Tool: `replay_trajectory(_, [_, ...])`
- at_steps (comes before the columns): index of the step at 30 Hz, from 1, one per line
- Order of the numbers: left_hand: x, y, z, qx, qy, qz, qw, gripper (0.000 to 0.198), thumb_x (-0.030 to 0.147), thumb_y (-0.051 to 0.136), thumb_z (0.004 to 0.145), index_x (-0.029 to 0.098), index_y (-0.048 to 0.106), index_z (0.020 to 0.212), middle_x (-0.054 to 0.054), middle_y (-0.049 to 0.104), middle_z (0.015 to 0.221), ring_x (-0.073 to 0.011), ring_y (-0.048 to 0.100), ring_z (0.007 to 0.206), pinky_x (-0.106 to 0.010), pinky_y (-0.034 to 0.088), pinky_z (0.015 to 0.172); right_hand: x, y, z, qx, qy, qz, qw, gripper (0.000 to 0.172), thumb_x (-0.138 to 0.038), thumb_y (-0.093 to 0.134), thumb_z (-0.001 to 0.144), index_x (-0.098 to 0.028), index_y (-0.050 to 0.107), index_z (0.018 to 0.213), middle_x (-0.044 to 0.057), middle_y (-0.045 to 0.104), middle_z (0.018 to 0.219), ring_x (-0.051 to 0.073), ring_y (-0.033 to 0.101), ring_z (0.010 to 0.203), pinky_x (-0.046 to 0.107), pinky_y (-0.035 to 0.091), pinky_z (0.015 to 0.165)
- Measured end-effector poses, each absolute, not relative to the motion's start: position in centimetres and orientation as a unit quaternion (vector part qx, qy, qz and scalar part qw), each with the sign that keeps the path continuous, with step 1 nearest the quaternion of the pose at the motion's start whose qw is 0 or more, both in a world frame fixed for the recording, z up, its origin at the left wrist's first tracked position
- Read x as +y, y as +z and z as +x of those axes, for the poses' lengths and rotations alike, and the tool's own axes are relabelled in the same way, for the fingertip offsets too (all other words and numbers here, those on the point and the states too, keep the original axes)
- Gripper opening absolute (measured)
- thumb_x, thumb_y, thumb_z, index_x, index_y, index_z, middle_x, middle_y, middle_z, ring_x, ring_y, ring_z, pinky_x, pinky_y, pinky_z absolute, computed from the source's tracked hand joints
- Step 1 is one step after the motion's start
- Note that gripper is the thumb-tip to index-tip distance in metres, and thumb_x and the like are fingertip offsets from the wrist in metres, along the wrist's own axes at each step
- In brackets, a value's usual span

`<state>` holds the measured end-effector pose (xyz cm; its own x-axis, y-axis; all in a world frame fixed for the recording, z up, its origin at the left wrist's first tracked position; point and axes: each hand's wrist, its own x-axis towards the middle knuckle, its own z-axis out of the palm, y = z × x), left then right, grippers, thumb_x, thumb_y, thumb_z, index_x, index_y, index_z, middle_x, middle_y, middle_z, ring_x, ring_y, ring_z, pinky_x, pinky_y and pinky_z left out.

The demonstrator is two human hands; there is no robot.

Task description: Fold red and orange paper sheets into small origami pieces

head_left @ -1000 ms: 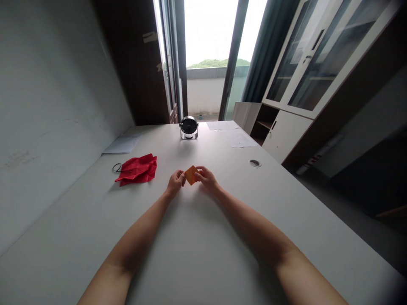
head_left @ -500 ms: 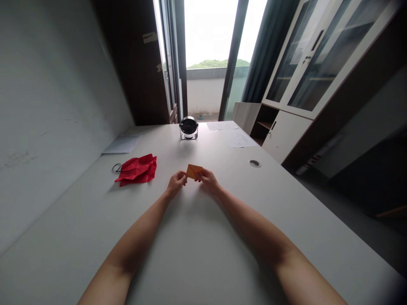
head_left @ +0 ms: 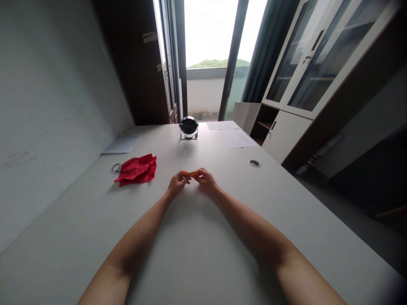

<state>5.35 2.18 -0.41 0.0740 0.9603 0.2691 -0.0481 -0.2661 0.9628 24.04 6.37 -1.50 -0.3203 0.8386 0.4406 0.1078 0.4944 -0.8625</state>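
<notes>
A small piece of folded orange paper [head_left: 190,174] is held between my two hands over the white table. It is tilted nearly edge-on, so only a thin strip of it shows. My left hand [head_left: 178,182] pinches its left end, fingers closed. On its right end, the fingers of my right hand [head_left: 205,179] are closed as well. Part of the paper is hidden behind the fingers. To the left of my hands lies a crumpled red cloth-like sheet [head_left: 140,169], with a thin dark loop [head_left: 116,167] at its left edge.
A round black and silver device on a stand [head_left: 188,128] is at the table's far side. Paper sheets [head_left: 240,138] lie at the back right, more papers [head_left: 122,144] at the back left. A cable hole [head_left: 255,163] sits on the right. A wall [head_left: 57,127] borders the left.
The orange paper has turned from showing its flat face to nearly edge-on. My left hand's fingers have moved slightly right and up along it, and both hands are closer together.
</notes>
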Motion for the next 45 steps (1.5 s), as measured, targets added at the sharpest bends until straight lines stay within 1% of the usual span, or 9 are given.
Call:
replay_trajectory(3, [2.2,-0.2,5.3,0.386,0.552,0.572,0.467,0.032,0.041,0.074,0.081,0.014,0.066,0.096,-0.009,0.073,0.090,-0.0184,0.069,0.079,-0.034,0.057,0.074,6.4,-1.6,24.1,-0.710,0.390,-0.335,0.482,0.029,-0.049,0.067,0.084,-0.020,0.069,0.085,0.006,0.060,0.100,0.017,0.062,0.085,0.032,0.052,0.072])
replay_trajectory(7, [2.3,-0.4,4.9,0.405,0.535,0.581,0.461,0.032,0.044,0.070,0.085,0.014,0.066,0.097,-0.008,0.074,0.094,-0.0177,0.071,0.075,-0.032,0.056,0.074,6.5,-1.4,24.3,-0.704,0.407,-0.340,0.472,0.030,-0.051,0.067,0.084,-0.021,0.071,0.090,0.007,0.060,0.105,0.018,0.063,0.089,0.034,0.053,0.077])
replay_trajectory(12, [2.6,-1.2,4.7,0.433,0.515,0.598,0.435,0.029,0.043,0.070,0.085,0.016,0.068,0.094,-0.005,0.074,0.088,-0.0188,0.073,0.075,-0.029,0.054,0.073,6.5,-1.0,24.4,-0.697,0.431,-0.326,0.472,0.037,-0.057,0.069,0.082,-0.021,0.073,0.089,0.008,0.061,0.108,0.020,0.063,0.094,0.034,0.054,0.080])
replay_trajectory(19, [2.5,-1.5,4.8,0.459,0.485,0.625,0.404,0.026,0.039,0.064,0.087,0.016,0.071,0.096,-0.005,0.074,0.083,-0.0197,0.073,0.076,-0.027,0.052,0.071,6.4,-0.9,24.2,-0.666,0.454,-0.328,0.493,0.044,-0.063,0.070,0.079,-0.019,0.072,0.086,0.008,0.064,0.102,0.021,0.063,0.091,0.040,0.053,0.088])
replay_trajectory(27, [2.6,-1.6,4.7,0.486,0.461,0.639,0.378,0.026,0.039,0.061,0.087,0.016,0.072,0.094,-0.005,0.074,0.075,-0.0192,0.072,0.074,-0.026,0.050,0.071,6.3,-0.8,24.2,-0.680,0.443,-0.334,0.481,0.041,-0.060,0.068,0.081,-0.020,0.073,0.086,0.008,0.065,0.101,0.020,0.063,0.089,0.038,0.054,0.082])
replay_trajectory(34, [2.4,-1.4,4.8,0.483,0.459,0.644,0.376,0.026,0.040,0.061,0.088,0.017,0.071,0.093,-0.004,0.074,0.076,-0.0191,0.072,0.074,-0.026,0.051,0.071,6.4,-0.9,24.3,-0.687,0.419,-0.353,0.477,0.040,-0.059,0.066,0.082,-0.020,0.073,0.087,0.008,0.065,0.100,0.020,0.063,0.089,0.037,0.052,0.083])
replay_trajectory(41, [2.5,-1.5,4.8,0.484,0.456,0.644,0.379,0.026,0.040,0.061,0.088,0.017,0.071,0.095,-0.005,0.074,0.076,-0.0198,0.073,0.075,-0.026,0.051,0.070,6.5,-1.0,24.2,-0.683,0.427,-0.345,0.482,0.041,-0.060,0.067,0.080,-0.020,0.071,0.085,0.009,0.064,0.100,0.021,0.063,0.090,0.037,0.053,0.080])
replay_trajectory(45, [2.4,-1.4,4.8,0.485,0.457,0.645,0.374,0.026,0.040,0.062,0.088,0.017,0.072,0.093,-0.005,0.074,0.075,-0.0202,0.073,0.073,-0.027,0.051,0.069,6.4,-1.0,24.2,-0.676,0.436,-0.345,0.483,0.042,-0.061,0.067,0.079,-0.020,0.070,0.085,0.008,0.064,0.100,0.020,0.063,0.087,0.036,0.053,0.077])
